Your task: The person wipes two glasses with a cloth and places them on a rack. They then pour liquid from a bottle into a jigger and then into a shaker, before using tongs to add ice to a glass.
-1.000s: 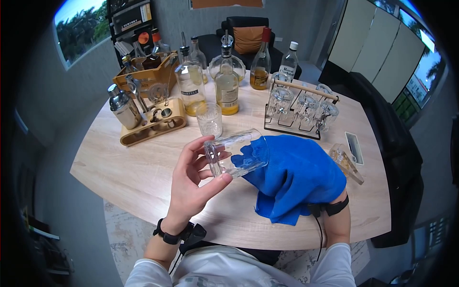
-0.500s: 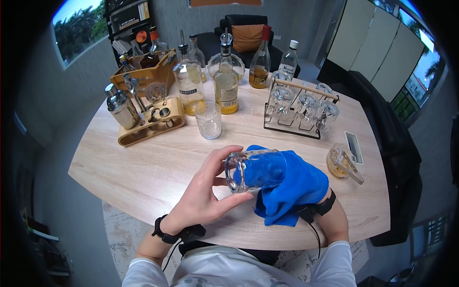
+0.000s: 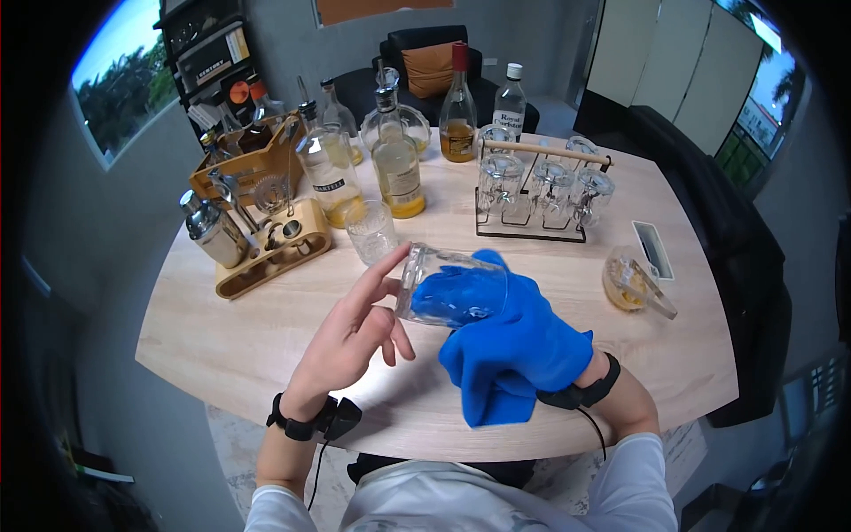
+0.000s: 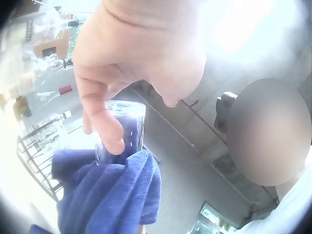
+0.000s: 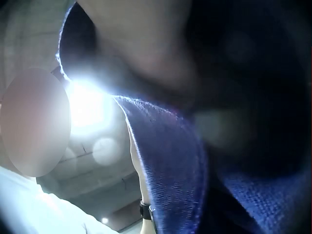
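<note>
A clear drinking glass (image 3: 454,288) lies tilted on its side above the table, its base toward my left hand (image 3: 344,341). The extended index finger of that hand touches the glass near its base, with the thumb off it and the other fingers loosely bent. A blue cloth (image 3: 519,355) covers my right hand (image 5: 146,39), and part of the cloth is pushed inside the glass. More cloth gathers at the rim, as the left wrist view shows. The cloth hides my right fingers, so I cannot tell how they lie.
A cut-glass tumbler (image 3: 370,232) stands just beyond my left hand. Bottles (image 3: 396,173) and a wooden bar-tool stand (image 3: 275,253) are behind it. At the back right is a rack of upside-down mugs (image 3: 545,191); a glass bowl with tongs (image 3: 628,284) sits on the right.
The cloth-covered right hand has moved left and pushed cloth deep into the glass. My left hand has loosened from around the base to a touch of its finger. The head view has shifted.
</note>
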### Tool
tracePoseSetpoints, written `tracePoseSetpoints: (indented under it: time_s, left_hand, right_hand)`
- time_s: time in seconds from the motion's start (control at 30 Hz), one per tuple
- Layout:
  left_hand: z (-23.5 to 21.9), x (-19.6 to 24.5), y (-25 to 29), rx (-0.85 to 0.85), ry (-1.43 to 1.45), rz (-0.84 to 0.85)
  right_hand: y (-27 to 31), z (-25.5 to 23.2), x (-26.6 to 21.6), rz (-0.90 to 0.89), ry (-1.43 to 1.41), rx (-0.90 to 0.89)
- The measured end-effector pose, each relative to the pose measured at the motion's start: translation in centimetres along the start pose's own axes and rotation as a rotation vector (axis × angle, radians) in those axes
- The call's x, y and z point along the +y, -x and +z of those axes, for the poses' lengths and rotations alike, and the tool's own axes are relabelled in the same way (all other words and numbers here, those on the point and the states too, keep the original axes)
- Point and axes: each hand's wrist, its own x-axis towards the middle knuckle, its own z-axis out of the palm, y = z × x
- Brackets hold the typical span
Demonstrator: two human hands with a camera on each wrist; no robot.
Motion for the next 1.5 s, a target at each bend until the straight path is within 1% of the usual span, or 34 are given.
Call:
tracePoseSetpoints:
  time_s: [0.03,0.07,0.1,0.13,0.17,0.2,0.27,0.3,0.37,0.4,0.47,0.5,0.53,0.57,0.7,0.73,0.8,0.83,0.87,0.9,0.93,0.97,1.0,1.07,1.13,1.2,1.23,1.27,1.3,1.33,1.37,1.4,1.47,1.5]
  left_hand:
    - [0.2,-0.6,-0.4,0.003,-0.073,0.087]
    - [0.5,-0.5,-0.7,0.002,-0.072,0.087]
    - [0.7,-0.3,-1.0,0.035,-0.095,0.022]
    - [1.0,-0.3,-1.1,0.069,-0.117,-0.044]
    - [1.4,-0.6,-1.4,0.091,-0.213,-0.011]
    - [1.5,-0.7,-1.6,0.091,-0.214,-0.009]
    - [1.8,-0.7,-2.0,0.152,-0.203,-0.041]
    - [1.9,-0.4,-2.1,0.148,-0.204,-0.039]
    - [2.1,0.2,-2.2,0.158,-0.383,0.066]
    - [1.8,-0.3,-2.3,0.159,-0.385,0.067]
    - [0.8,-1.8,-2.7,0.115,-0.448,0.406]
    - [0.3,-1.8,-2.6,0.111,-0.450,0.407]
    - [-0.3,-1.5,-2.5,0.032,-0.475,0.468]
    - [-0.6,-1.4,-2.3,-0.046,-0.499,0.526]
    - [-0.6,-1.3,-1.0,-0.050,-0.543,0.557]
    - [0.1,-1.3,-0.3,0.031,-0.400,0.412]
    - [0.3,-0.4,0.3,0.105,-0.257,0.264]
    - [-0.2,0.3,0.8,0.035,-0.168,0.138]
    - [-0.4,0.7,1.0,-0.033,-0.079,0.010]
    - [-0.3,0.4,1.2,-0.074,-0.080,-0.004]
    - [0.1,0.6,1.5,-0.070,-0.079,-0.009]
    - [0.7,1.1,1.8,-0.046,-0.062,-0.021]
    - [1.3,1.3,1.9,-0.024,-0.047,-0.032]
    - [2.0,0.5,1.6,0.106,-0.193,0.020]
    - [2.1,0.7,0.8,0.121,-0.515,0.078]
    - [2.6,0.7,0.5,0.148,-0.454,0.070]
    - [2.4,0.4,0.2,0.168,-0.416,0.070]
    - [2.2,0.1,0.1,0.189,-0.378,0.071]
    - [2.0,-0.6,-0.1,0.191,-0.378,0.073]
    - [1.8,-1.5,-0.3,0.204,-0.409,0.212]
    - [1.5,-2.3,-0.5,0.217,-0.439,0.353]
    - [1.0,-2.8,-0.8,0.218,-0.442,0.354]
    - [-0.3,-3.2,-1.0,0.080,-0.593,0.560]
    - [-0.8,-2.9,-0.9,0.025,-0.626,0.547]
  right_hand:
    - [0.1,-0.2,0.6,-0.096,0.217,-0.018]
    - [0.1,-0.4,1.2,-0.197,0.432,-0.016]
    - [0.5,-0.6,2.1,-0.193,0.695,-0.083]
    - [0.8,-0.6,2.4,-0.187,0.827,-0.117]
    - [1.2,-0.5,2.6,-0.187,0.958,-0.153]
    - [1.4,-0.3,2.3,-0.247,1.089,-0.254]
    - [1.5,-0.4,2.2,-0.305,1.220,-0.346]
    - [1.3,-0.5,2.2,-0.470,1.105,-0.320]
    - [0.8,-0.7,1.6,-0.635,0.985,-0.296]
    - [0.7,-0.5,0.6,-0.584,0.827,-0.322]
    - [0.9,-0.2,-0.2,-0.534,0.670,-0.344]
    - [1.3,0.2,-0.1,0.007,-0.123,-0.256]
    - [1.7,0.4,0.3,0.267,-0.495,-0.259]
    - [2.1,0.5,0.7,0.530,-0.865,-0.165]
    - [2.4,0.3,1.4,0.518,-0.809,-0.232]
    - [2.1,0.2,1.0,0.465,-0.779,-0.254]
    - [1.5,0.2,-0.7,0.409,-0.753,-0.270]
    - [1.4,0.4,-2.3,0.387,-0.545,-0.252]
    - [1.2,0.7,-2.3,0.376,-0.444,-0.243]
    - [1.0,0.9,-2.3,0.368,-0.343,-0.233]
    - [0.6,1.2,-0.9,-0.225,0.349,-0.188]
    - [0.7,1.3,0.1,-0.514,0.699,-0.205]
    - [0.8,1.4,1.1,-0.826,1.030,-0.116]
    - [2.7,1.6,2.9,-0.743,1.485,-0.314]
    - [3.6,1.2,4.7,-0.685,1.713,-0.410]
    - [3.8,0.9,5.6,-0.677,1.296,-0.301]
    - [4.1,0.5,5.5,-0.677,1.297,-0.300]
    - [3.8,0.2,4.2,-0.567,1.176,-0.387]
    - [3.4,0.0,3.6,-0.513,1.115,-0.432]
    - [3.0,-0.2,2.9,-0.458,1.054,-0.473]
    - [2.5,-0.3,2.7,-0.147,0.559,-0.384]
    - [2.5,-0.4,3.5,-0.038,0.317,-0.343]
    - [2.6,-0.5,4.8,0.136,-0.204,-0.206]
    - [2.5,0.3,5.3,0.170,-0.317,-0.062]
